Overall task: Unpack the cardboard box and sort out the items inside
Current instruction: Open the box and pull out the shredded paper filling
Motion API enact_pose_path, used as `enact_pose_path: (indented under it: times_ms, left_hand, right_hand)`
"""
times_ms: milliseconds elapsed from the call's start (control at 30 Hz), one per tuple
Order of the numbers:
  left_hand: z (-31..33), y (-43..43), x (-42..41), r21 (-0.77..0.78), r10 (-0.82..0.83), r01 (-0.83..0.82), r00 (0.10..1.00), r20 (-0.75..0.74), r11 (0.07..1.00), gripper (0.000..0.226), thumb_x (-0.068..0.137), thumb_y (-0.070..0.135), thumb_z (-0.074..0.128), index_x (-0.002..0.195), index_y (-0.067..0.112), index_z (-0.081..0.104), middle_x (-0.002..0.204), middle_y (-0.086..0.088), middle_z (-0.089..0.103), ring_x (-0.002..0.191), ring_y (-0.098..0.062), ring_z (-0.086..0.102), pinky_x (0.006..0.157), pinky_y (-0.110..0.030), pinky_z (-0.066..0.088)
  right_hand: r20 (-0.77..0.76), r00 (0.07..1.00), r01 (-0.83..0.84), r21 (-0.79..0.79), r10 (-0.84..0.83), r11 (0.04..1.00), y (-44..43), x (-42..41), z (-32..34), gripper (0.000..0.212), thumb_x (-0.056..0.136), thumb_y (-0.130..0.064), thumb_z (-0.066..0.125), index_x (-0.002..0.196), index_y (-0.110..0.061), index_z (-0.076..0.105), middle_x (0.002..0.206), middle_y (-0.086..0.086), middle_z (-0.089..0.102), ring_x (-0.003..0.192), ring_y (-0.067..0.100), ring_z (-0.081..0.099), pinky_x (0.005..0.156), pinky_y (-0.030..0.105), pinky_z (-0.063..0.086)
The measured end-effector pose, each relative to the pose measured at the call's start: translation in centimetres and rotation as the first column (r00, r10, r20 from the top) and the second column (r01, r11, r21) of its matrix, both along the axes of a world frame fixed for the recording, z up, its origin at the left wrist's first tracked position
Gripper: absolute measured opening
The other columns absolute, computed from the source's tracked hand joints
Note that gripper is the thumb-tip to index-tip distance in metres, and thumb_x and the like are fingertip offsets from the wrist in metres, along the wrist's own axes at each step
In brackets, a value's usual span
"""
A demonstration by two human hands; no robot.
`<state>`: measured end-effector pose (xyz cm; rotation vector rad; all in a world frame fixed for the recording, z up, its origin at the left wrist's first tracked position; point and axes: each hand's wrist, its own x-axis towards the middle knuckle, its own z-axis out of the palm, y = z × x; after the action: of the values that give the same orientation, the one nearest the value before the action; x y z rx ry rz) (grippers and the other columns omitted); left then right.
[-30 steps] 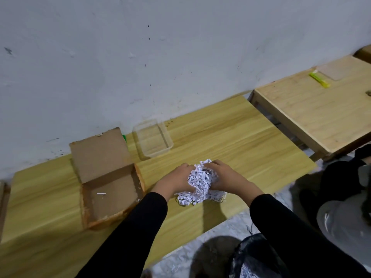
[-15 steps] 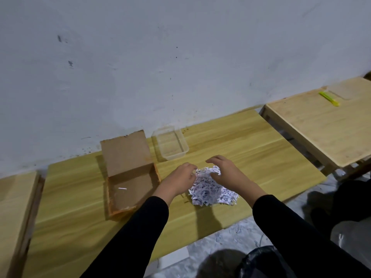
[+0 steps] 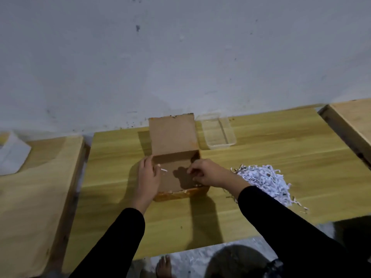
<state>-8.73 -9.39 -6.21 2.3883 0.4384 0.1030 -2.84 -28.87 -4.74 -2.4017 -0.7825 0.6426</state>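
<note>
From the head camera, the cardboard box (image 3: pixel 176 173) sits open on the wooden surface (image 3: pixel 261 157), its lid flap standing up toward the wall. The left hand (image 3: pixel 147 177) lies against the box's left wall, its grip loose with fingers spread and clasping nothing. The right hand (image 3: pixel 204 173) reaches down inside the box, fingers curled; whether they pinch anything cannot be told. A pile of shredded paper (image 3: pixel 265 181) lies just right of the box, and a clear plastic container (image 3: pixel 217 133) stands beside the flap.
</note>
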Motion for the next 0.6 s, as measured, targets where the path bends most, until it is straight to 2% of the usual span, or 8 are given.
enact_pose_path:
  times_ms: [100, 233, 300, 367, 467, 533, 600]
  left_hand:
    - [-0.8, 0.4, 0.0, -0.075, 0.048, -0.047, 0.999, 0.007, 0.996, 0.048, 0.098, 0.021, 0.042, 0.142, 0.004, 0.032, 0.144, -0.012, 0.037, 0.131, -0.024, 0.037, 0.101, -0.022, 0.028]
    - [-1.9, 0.6, 0.7, -0.218, 0.086, -0.089, 0.996, -0.026, 0.972, 0.053, 0.098, 0.025, 0.042, 0.145, 0.008, 0.026, 0.15, -0.01, 0.029, 0.136, -0.023, 0.031, 0.106, -0.027, 0.027]
    - [-2.3, 0.7, 1.0, -0.273, 0.077, -0.082, 0.997, -0.028, 0.959, 0.053, 0.098, 0.026, 0.041, 0.146, 0.009, 0.024, 0.151, -0.009, 0.027, 0.138, -0.022, 0.029, 0.106, -0.026, 0.026]
    - [-2.5, 0.7, 1.2, -0.302, 0.072, -0.074, 0.997, -0.017, 0.95, 0.053, 0.098, 0.025, 0.041, 0.146, 0.01, 0.025, 0.152, -0.007, 0.027, 0.138, -0.02, 0.029, 0.104, -0.022, 0.023]
    - [-2.9, 0.6, 1.3, -0.341, 0.106, -0.102, 0.994, -0.008, 0.935, 0.051, 0.098, 0.025, 0.042, 0.146, 0.013, 0.027, 0.151, -0.004, 0.029, 0.139, -0.018, 0.029, 0.103, -0.021, 0.022]
    - [-3.2, 0.6, 1.2, -0.35, 0.122, -0.114, 0.993, 0.002, 0.93, 0.05, 0.098, 0.025, 0.042, 0.145, 0.014, 0.029, 0.151, -0.003, 0.031, 0.138, -0.017, 0.031, 0.103, -0.021, 0.024]
    - [-3.4, 0.6, 1.2, -0.37, 0.139, -0.125, 0.99, 0.012, 0.92, 0.049, 0.098, 0.025, 0.042, 0.144, 0.016, 0.03, 0.15, -0.003, 0.032, 0.137, -0.017, 0.032, 0.103, -0.022, 0.027]
  right_hand:
    - [-0.039, 0.995, -0.098, -0.087, 0.095, 0.991, 1.1, 1.1, -0.7, 0.029, 0.077, 0.007, 0.059, 0.103, -0.005, 0.066, 0.111, 0.014, 0.063, 0.101, 0.026, 0.059, 0.086, 0.03, 0.05]
    - [-0.086, 0.953, -0.303, -0.25, 0.29, 0.92, 2.2, 2.4, -1.5, 0.03, 0.076, 0.007, 0.059, 0.099, -0.01, 0.066, 0.107, 0.011, 0.066, 0.099, 0.025, 0.061, 0.087, 0.038, 0.052]
    - [-0.101, 0.927, -0.373, -0.327, 0.361, 0.868, 2.7, 2.8, -1.8, 0.029, 0.076, 0.004, 0.06, 0.1, -0.011, 0.066, 0.107, 0.012, 0.066, 0.098, 0.028, 0.061, 0.086, 0.04, 0.052]
    - [-0.108, 0.909, -0.411, -0.398, 0.403, 0.82, 3.0, 3.0, -2.0, 0.028, 0.077, 0.003, 0.058, 0.1, -0.012, 0.064, 0.105, 0.013, 0.066, 0.095, 0.03, 0.062, 0.079, 0.038, 0.053]
    - [-0.091, 0.883, -0.445, -0.479, 0.461, 0.757, 3.7, 2.8, -2.4, 0.023, 0.081, -0.001, 0.054, 0.101, -0.009, 0.063, 0.107, 0.014, 0.064, 0.093, 0.032, 0.061, 0.067, 0.031, 0.043]
    - [-0.08, 0.878, -0.446, -0.499, 0.472, 0.743, 4.1, 2.7, -2.8, 0.019, 0.082, -0.003, 0.054, 0.098, -0.008, 0.063, 0.108, 0.014, 0.063, 0.093, 0.031, 0.06, 0.066, 0.03, 0.039]
    - [-0.073, 0.892, -0.424, -0.477, 0.446, 0.77, 4.5, 2.8, -3.1, 0.018, 0.081, -0.003, 0.056, 0.096, -0.007, 0.065, 0.106, 0.015, 0.064, 0.093, 0.032, 0.061, 0.067, 0.031, 0.042]
